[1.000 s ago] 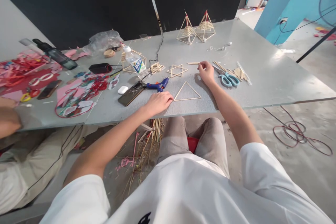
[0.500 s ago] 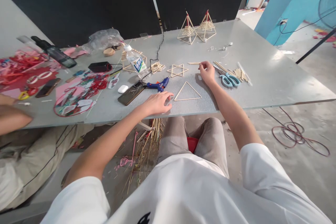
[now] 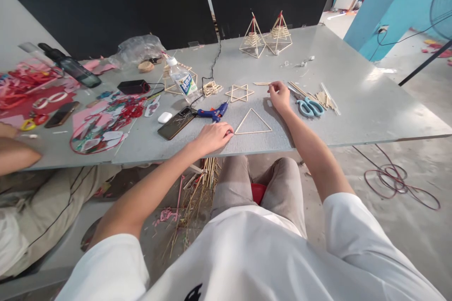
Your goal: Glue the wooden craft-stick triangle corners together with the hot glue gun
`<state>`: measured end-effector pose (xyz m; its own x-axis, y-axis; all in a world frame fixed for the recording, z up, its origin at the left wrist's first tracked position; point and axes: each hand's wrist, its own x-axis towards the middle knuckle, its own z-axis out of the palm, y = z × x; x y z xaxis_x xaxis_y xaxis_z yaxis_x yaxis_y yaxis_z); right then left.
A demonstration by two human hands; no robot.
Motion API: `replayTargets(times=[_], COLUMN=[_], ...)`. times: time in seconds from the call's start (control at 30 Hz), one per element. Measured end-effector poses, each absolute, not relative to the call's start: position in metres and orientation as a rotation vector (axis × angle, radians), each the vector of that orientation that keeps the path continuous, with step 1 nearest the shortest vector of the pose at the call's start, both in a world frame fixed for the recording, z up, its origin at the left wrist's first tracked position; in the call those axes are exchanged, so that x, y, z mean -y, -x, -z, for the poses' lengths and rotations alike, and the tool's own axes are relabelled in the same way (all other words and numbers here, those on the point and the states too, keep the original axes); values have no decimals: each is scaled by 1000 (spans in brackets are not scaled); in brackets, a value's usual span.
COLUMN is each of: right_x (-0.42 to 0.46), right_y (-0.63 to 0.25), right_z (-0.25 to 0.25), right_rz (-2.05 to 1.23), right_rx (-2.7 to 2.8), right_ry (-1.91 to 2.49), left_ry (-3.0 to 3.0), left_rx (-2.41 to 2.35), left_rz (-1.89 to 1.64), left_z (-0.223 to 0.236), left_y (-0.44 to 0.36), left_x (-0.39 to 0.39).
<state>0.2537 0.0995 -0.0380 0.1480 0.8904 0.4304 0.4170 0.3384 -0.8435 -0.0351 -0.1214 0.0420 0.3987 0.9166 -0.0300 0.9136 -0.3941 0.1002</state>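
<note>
My left hand [image 3: 216, 136] rests near the table's front edge, its fingers now closed at the left corner of a triangle [image 3: 253, 131] made of thin wooden sticks. Whether the fingertips grip that corner or anything small is hidden. Farther back, my right hand [image 3: 278, 95] has its fingers pinched at the right end of some thin wooden sticks [image 3: 261, 84]. A six-pointed star [image 3: 239, 100] of sticks lies flat between and beyond my hands. Just behind my left hand is a blue glue gun [image 3: 213, 112]. Blue-handled scissors [image 3: 310, 107] lie right of my right hand.
More sticks [image 3: 323, 99] lie by the scissors. Two stick pyramids [image 3: 253, 40] stand at the back. A plastic bottle [image 3: 181, 77], a phone [image 3: 176, 123] and a white case [image 3: 165, 117] are on the left. Another person's arm [image 3: 16, 150] rests at the far left, beside red craft scraps [image 3: 28, 80].
My left hand has moved slightly right to the triangle's corner, and its fingers, spread before, have come together. My right hand stays by the sticks. The view has shifted a little.
</note>
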Motion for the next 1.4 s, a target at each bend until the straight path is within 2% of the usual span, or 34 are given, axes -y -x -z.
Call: replayTargets(times=[0.8,1.4], right_x=[-97,-97], right_y=[-252,-253], right_z=[36,36], right_rz=[-528,-531], right_rx=[1446,1445], right_ry=[1273,1276], left_ry=[-2568,-2591], left_rx=[-1649,-1594], left_rz=[-139,-369], left_z=[-32,-56], left_y=[36,36], left_x=[122,124])
